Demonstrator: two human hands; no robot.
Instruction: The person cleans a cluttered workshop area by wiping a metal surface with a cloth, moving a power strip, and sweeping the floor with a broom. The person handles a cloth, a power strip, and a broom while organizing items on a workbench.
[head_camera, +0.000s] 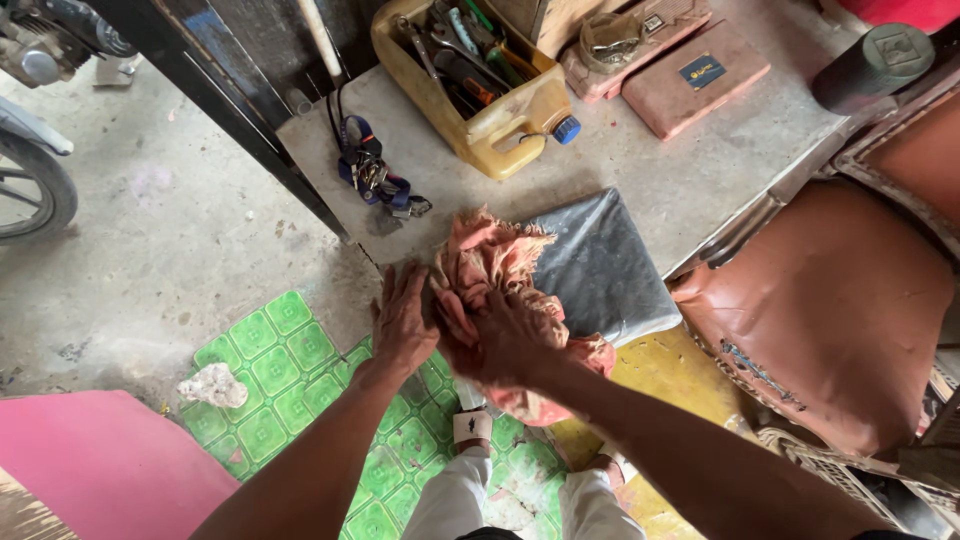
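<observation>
The frayed, faded pink cloth rag (495, 275) lies bunched at the near edge of the grey, dusty tabletop (690, 170), part of it draped over a dark grey plastic-wrapped square pad (600, 262) and part hanging down past the tabletop's edge toward the person's feet. The right hand (490, 335) presses into the rag with its fingers curled into the folds, gripping the cloth. The left hand (400, 320) rests flat and spread just beside the rag's left border, its fingertips touching the edge of the cloth; whether it pinches any of it cannot be made out.

Open room lies left of the hands, where bare concrete floor (170, 230) runs to a green moulded plastic mat (280, 370) below. On the right the space is tight: a worn brown leather seat (820, 300) with cracked skin stands close against the pad's corner.

Farther back on the tabletop sits a yellow plastic jug cut open as a tool bin (490, 90), full of metal hand tools, with a bunch of keys on a blue strap (370, 175) to its left and two flat reddish cases (690, 75) to its right. A wheel at the far left is cut off by the frame, and the rag's lower end is hidden behind the right forearm.
</observation>
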